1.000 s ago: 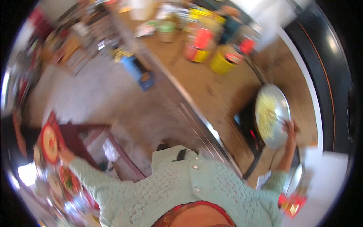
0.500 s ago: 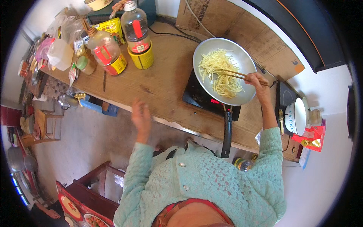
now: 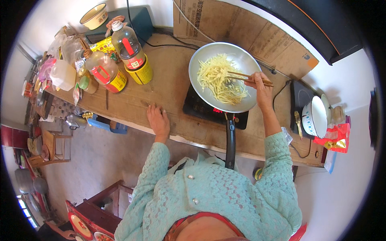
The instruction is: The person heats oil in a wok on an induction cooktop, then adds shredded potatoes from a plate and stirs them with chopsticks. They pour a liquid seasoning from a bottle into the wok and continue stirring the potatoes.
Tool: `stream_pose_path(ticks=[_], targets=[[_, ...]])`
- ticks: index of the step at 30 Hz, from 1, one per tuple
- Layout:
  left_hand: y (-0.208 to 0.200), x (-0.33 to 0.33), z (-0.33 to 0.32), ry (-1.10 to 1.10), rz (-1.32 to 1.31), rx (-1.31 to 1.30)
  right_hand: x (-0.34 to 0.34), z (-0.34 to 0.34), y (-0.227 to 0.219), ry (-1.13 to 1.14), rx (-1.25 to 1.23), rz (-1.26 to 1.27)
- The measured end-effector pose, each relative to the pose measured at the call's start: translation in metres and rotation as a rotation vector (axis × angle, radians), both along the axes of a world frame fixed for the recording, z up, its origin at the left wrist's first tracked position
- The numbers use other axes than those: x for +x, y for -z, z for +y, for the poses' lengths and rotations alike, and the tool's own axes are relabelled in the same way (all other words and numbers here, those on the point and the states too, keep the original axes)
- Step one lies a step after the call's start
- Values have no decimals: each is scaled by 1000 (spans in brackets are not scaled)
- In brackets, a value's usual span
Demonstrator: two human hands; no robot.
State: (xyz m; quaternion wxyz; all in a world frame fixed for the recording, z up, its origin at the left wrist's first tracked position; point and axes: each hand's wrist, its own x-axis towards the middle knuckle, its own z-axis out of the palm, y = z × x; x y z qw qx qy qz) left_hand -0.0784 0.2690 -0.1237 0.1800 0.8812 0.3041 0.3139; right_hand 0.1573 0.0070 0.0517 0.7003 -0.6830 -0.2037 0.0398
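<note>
My right hand (image 3: 261, 87) is closed round a pair of wooden chopsticks (image 3: 239, 75). Their tips reach into pale yellow shreds (image 3: 219, 74), which look like potato and lie heaped in a silver frying pan (image 3: 247, 58). That pan sits on a black induction cooker (image 3: 196, 105) with lit red digits, its black handle (image 3: 230, 146) pointing toward me. Left of the cooker, my left hand (image 3: 159, 121) lies palm down on the table's front edge, fingers out and nothing held.
Two big sauce bottles, one (image 3: 128, 48) standing in a yellow tub (image 3: 140, 72), and a jar (image 3: 88, 85) are at the left. On the right are a white pot (image 3: 315, 116) and a red packet (image 3: 335, 138). A cardboard sheet (image 3: 241, 30) leans behind the pan.
My left hand has come down from a blurred movement by the table edge to rest on the tabletop. The chopsticks remain in the shreds. The whole view has shifted slightly.
</note>
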Motion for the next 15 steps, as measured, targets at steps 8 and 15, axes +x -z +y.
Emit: stream_pose_path(ticks=[8, 15], targets=[[6, 3, 2, 16, -17, 22, 23, 34, 30, -178, -32, 35], [2, 1, 0, -4, 2, 23, 32, -6, -21, -139, -185, 53]])
